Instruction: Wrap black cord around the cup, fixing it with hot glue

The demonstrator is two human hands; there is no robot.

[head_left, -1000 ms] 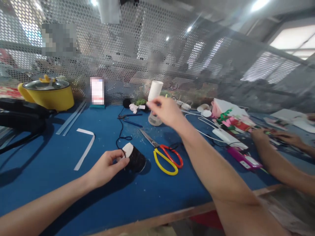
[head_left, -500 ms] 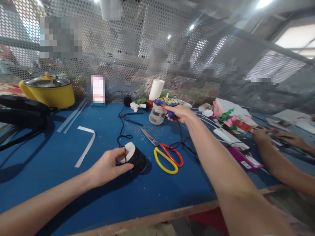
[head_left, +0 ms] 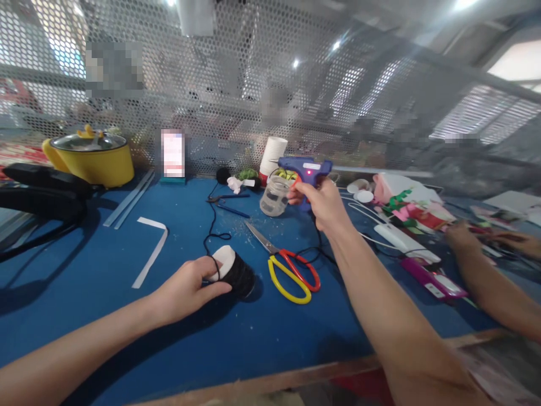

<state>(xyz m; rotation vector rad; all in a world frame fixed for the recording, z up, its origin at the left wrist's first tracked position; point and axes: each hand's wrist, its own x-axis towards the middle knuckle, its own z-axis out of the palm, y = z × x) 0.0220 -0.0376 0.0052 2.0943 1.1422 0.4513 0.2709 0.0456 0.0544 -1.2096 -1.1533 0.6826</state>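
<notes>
My left hand (head_left: 192,285) grips a white cup wrapped in black cord (head_left: 239,276), thumb and fingers at its white end; the cup lies tilted just over the blue table. From it a black cord (head_left: 210,225) runs back across the table to a dark ball of yarn (head_left: 222,175). My right hand (head_left: 323,203) is closed round the handle of a blue glue gun (head_left: 305,169) with an orange trigger and a lit red light. The glue gun is raised above a clear plastic jar (head_left: 274,197), its nozzle pointing left. Scissors (head_left: 291,273) with red and yellow handles lie between my hands.
Blue-handled pliers (head_left: 230,206) and a bent white strip (head_left: 152,254) lie on the table. A yellow pot (head_left: 95,160) and a phone (head_left: 173,152) stand at the back left. At right are a power strip (head_left: 406,243), a purple device (head_left: 431,280) and another person's arm (head_left: 486,276).
My right hand has lifted the glue gun up from the clear jar, and the gun now shows fully. My left hand still holds the wrapped cup, tilted slightly differently.
</notes>
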